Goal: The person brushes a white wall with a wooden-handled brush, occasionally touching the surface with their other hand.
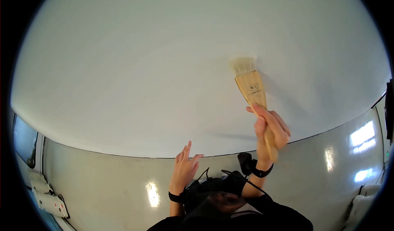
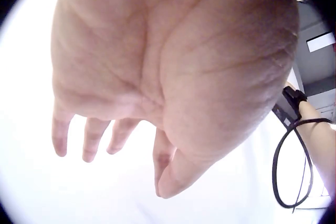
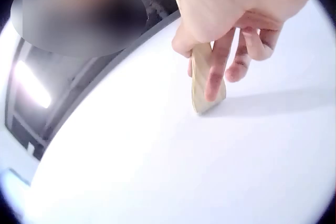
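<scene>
My right hand (image 1: 274, 126) grips a flat wooden paintbrush (image 1: 251, 87) by its handle, thumb and fingers round the neck. Pale bristles (image 1: 243, 65) at the brush's far end meet the white surface (image 1: 143, 75), and dark lettering marks the wood. In the right wrist view the brush (image 3: 201, 79) stands tilted between the fingers, its bristles hardly distinguishable from the white. Near the front edge of the surface, my left hand (image 1: 186, 169) is held with loosely spread fingers and nothing in it. The left wrist view shows its bare palm (image 2: 173, 56).
The white surface fills most of the head view and ends in a curved front edge. Below it lies a shiny floor (image 1: 111, 182) with light reflections. A black cable (image 2: 275, 171) loops beside the right forearm. White boxes (image 1: 49, 198) stand at the lower left.
</scene>
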The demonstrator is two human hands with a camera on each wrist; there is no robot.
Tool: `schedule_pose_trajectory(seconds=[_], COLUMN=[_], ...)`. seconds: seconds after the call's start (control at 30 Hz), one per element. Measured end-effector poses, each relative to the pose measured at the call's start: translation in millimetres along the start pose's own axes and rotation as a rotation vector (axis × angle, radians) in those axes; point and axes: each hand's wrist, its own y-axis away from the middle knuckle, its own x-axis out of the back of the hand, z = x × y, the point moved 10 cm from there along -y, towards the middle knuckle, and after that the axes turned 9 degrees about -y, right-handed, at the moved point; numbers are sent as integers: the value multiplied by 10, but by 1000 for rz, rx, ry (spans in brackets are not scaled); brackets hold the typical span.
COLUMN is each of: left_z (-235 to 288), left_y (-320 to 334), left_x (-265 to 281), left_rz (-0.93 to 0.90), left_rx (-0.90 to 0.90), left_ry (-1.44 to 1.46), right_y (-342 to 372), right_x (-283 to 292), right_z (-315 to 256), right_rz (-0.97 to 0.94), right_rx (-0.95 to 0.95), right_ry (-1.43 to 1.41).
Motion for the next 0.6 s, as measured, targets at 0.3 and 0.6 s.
schedule_pose_trajectory(seconds=[0.3, 0.6], left_z=[-156, -68], left_y=[-34, -3], left_x=[-55, 20], left_rz=[-7, -15], left_rx=[-8, -3], left_ry=[10, -4], right_y=[271, 564], right_x=[-91, -435], right_z=[258, 745], right_rz=[-111, -415], right_rx=[-388, -494], right_ry=[-74, 52])
